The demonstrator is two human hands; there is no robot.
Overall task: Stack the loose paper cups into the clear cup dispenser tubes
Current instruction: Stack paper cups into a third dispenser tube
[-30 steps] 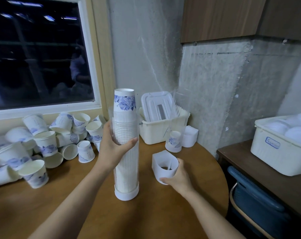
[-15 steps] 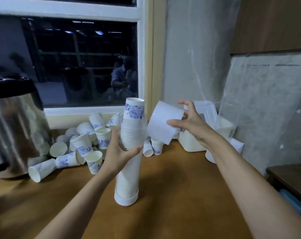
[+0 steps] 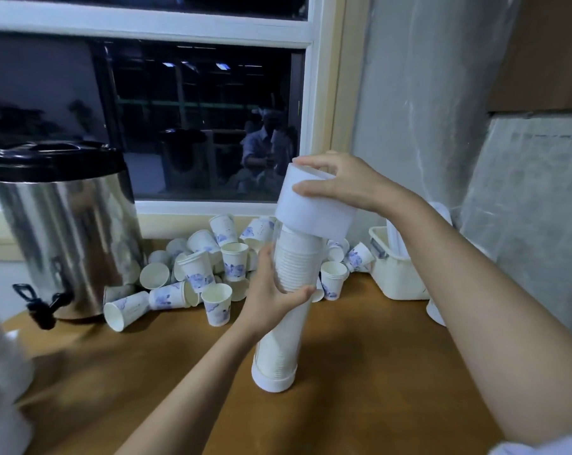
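A clear dispenser tube [image 3: 283, 326] full of stacked paper cups stands upright on the wooden table on its white base [image 3: 272, 380]. My left hand [image 3: 271, 292] grips the tube around its upper part. My right hand [image 3: 340, 182] holds a white cap [image 3: 314, 208] from above, its fingers curled over the top and side. The cap sits tilted over the tube's top and hides the topmost cup. A pile of loose white cups with blue flowers [image 3: 196, 274] lies behind the tube under the window.
A steel drinks urn [image 3: 61, 231] with a black tap stands at the left. At the right a white basket [image 3: 396, 274] sits against the wall. Another white tube end [image 3: 437, 310] leans beside the basket. A blurred white object [image 3: 2, 382] fills the lower left corner.
My right hand picked the white cap up from the table, carried it up and left, and now has it over the tube's top. The camera turned left, bringing the urn into view.
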